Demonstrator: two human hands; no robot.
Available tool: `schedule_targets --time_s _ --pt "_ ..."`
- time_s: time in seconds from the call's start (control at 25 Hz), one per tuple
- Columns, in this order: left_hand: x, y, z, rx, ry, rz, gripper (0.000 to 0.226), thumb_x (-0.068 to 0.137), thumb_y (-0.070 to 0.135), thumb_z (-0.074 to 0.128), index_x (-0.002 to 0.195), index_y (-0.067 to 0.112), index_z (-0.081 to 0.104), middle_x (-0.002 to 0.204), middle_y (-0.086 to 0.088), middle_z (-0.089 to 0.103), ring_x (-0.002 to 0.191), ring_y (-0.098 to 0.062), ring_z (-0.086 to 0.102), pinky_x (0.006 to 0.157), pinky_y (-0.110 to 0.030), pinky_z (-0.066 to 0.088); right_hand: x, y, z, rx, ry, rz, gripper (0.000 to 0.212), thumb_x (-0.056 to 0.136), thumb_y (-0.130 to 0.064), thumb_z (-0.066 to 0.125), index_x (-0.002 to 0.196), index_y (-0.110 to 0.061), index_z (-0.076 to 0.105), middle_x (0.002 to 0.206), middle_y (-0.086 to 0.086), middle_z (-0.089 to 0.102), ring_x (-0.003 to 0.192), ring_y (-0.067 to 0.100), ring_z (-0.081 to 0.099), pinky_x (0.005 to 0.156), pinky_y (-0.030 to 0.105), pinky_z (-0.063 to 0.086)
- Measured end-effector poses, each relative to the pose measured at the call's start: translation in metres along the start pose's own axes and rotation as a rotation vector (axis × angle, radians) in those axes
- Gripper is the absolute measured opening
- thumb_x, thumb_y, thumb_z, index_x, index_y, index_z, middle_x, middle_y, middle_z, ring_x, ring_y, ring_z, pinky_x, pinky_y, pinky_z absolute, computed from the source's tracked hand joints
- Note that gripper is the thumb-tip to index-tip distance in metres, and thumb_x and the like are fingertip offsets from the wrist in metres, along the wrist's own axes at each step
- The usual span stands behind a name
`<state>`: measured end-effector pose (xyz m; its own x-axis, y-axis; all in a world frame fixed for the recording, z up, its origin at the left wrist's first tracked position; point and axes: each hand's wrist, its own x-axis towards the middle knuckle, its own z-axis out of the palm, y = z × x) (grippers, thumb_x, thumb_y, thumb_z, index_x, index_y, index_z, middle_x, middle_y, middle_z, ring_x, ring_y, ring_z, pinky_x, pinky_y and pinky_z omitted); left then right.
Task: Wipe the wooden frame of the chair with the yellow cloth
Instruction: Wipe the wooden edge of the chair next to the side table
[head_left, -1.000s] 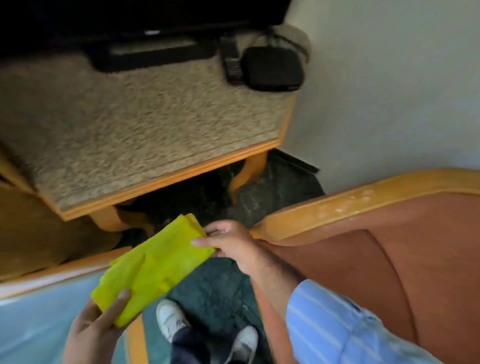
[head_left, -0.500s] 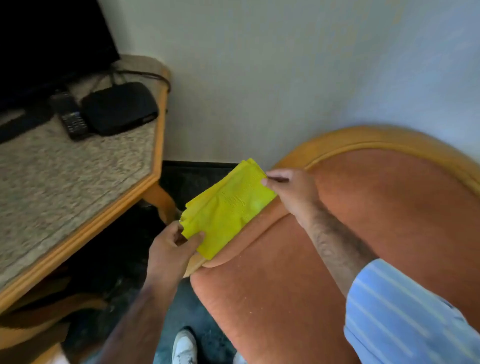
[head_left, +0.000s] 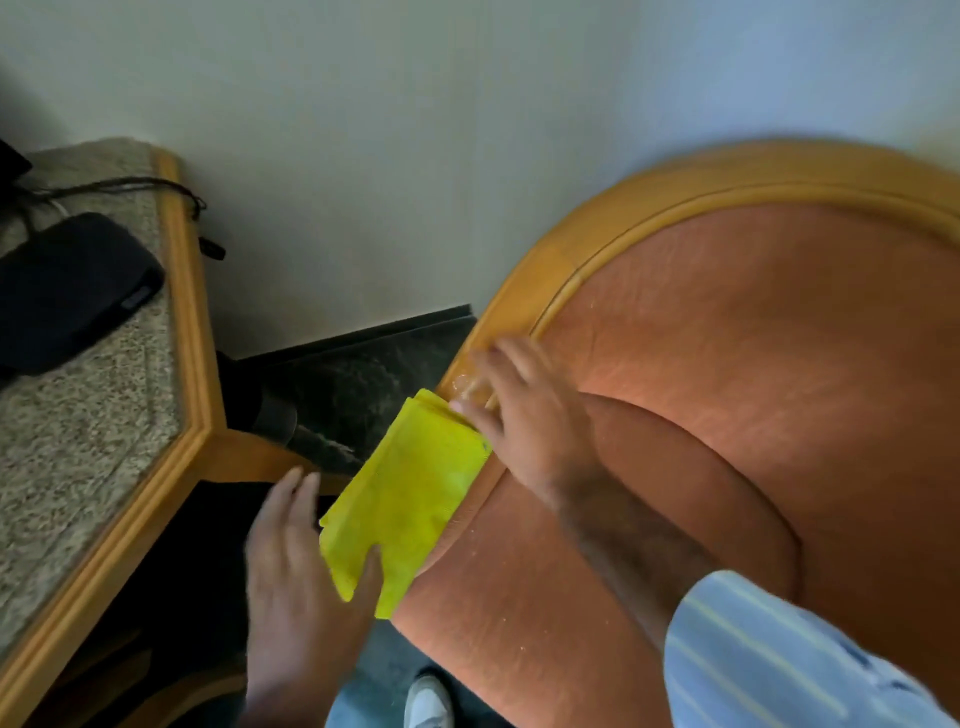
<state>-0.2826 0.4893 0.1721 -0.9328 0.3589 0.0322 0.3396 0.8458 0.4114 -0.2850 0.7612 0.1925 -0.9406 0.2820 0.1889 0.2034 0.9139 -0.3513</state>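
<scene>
A folded yellow cloth (head_left: 410, 493) is stretched between my two hands over the left arm of the chair. My left hand (head_left: 306, 566) pinches its lower end with the thumb on top. My right hand (head_left: 524, 415) grips its upper end, right beside the chair's wooden frame (head_left: 561, 249). The frame is a curved light-orange rim around the orange upholstery (head_left: 753, 374); part of it lies hidden under the cloth and my right hand.
A wood-edged table with a speckled top (head_left: 78, 441) stands at the left, carrying a black box (head_left: 67, 291) and cables. A pale wall (head_left: 415, 130) rises behind. Dark floor (head_left: 353, 379) shows between table and chair. My white shoe (head_left: 428, 701) is at the bottom.
The view has swung right, so the chair fills more of it. Both hands have carried the cloth to the chair's left arm, close against the wooden rim.
</scene>
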Motion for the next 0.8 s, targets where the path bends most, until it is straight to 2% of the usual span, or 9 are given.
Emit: schedule_targets --time_s 0.08,0.12,0.2,0.32,0.52,0.6,0.68,0.8 --pt "0.018 0.009 0.013 0.121 -0.070 0.416 0.081 0.096 0.046 0.058 0.161 0.007 0.031 0.170 -0.016 0.032 0.160 -0.032 0.026 0.126 -0.052 0.030 0.026 0.028 -0.010 -0.200 0.072 -0.050 0.063 0.102 -0.052 0.047 0.146 -0.007 0.053 0.155 0.014 0.052 0.152 0.033 0.037 0.123 0.055 0.032" --pt "0.027 0.013 0.023 0.198 -0.136 0.529 0.078 0.100 0.051 0.049 0.161 0.007 0.031 0.172 -0.014 0.028 0.160 -0.031 0.025 0.125 -0.054 0.033 0.042 0.043 -0.015 -0.278 0.076 -0.074 0.065 0.105 -0.053 0.040 0.150 -0.007 0.048 0.159 0.013 0.047 0.155 0.031 0.031 0.126 0.056 0.027" --pt "0.042 0.020 0.041 0.360 -0.224 0.629 0.078 0.102 0.056 0.039 0.159 0.003 0.035 0.170 -0.014 0.026 0.157 -0.032 0.031 0.118 -0.057 0.042 0.072 0.066 -0.022 -0.410 0.035 -0.151 0.067 0.107 -0.055 0.031 0.153 -0.008 0.043 0.162 0.011 0.044 0.157 0.030 0.028 0.127 0.056 0.023" --pt "0.072 0.039 0.061 0.379 -0.186 0.618 0.078 0.105 0.056 0.037 0.159 0.000 0.033 0.170 -0.018 0.027 0.157 -0.035 0.030 0.120 -0.059 0.040 0.095 0.086 -0.017 -0.521 0.020 -0.324 0.065 0.109 -0.056 0.024 0.152 -0.012 0.045 0.160 0.009 0.047 0.156 0.030 0.030 0.127 0.055 0.025" --pt "0.110 0.075 0.074 0.290 -0.132 0.575 0.077 0.107 0.052 0.039 0.162 0.002 0.022 0.174 -0.017 0.017 0.161 -0.034 0.019 0.128 -0.056 0.028 0.098 0.092 -0.011 -0.516 0.093 -0.366 0.061 0.109 -0.053 0.024 0.150 -0.014 0.046 0.158 0.008 0.049 0.155 0.030 0.032 0.126 0.051 0.027" --pt "0.096 0.059 0.067 0.313 -0.185 0.580 0.076 0.108 0.050 0.038 0.164 0.003 0.018 0.174 -0.015 0.012 0.162 -0.032 0.016 0.128 -0.054 0.028 0.098 0.090 -0.012 -0.502 0.101 -0.374 0.060 0.109 -0.051 0.024 0.149 -0.013 0.047 0.157 0.009 0.051 0.154 0.031 0.035 0.125 0.051 0.029" --pt "0.062 0.022 0.052 0.360 -0.245 0.606 0.075 0.107 0.049 0.039 0.163 0.003 0.020 0.174 -0.016 0.015 0.161 -0.033 0.020 0.125 -0.054 0.034 0.097 0.089 -0.012 -0.508 0.111 -0.376 0.060 0.109 -0.050 0.023 0.150 -0.012 0.046 0.156 0.010 0.051 0.153 0.031 0.035 0.125 0.051 0.028" --pt "-0.002 -0.047 0.022 0.451 -0.261 0.647 0.070 0.106 0.049 0.035 0.157 0.002 0.035 0.168 -0.016 0.034 0.150 -0.036 0.043 0.117 -0.050 0.040 0.098 0.091 -0.011 -0.509 0.114 -0.360 0.061 0.108 -0.050 0.022 0.150 -0.013 0.045 0.157 0.009 0.050 0.154 0.030 0.034 0.126 0.050 0.026"
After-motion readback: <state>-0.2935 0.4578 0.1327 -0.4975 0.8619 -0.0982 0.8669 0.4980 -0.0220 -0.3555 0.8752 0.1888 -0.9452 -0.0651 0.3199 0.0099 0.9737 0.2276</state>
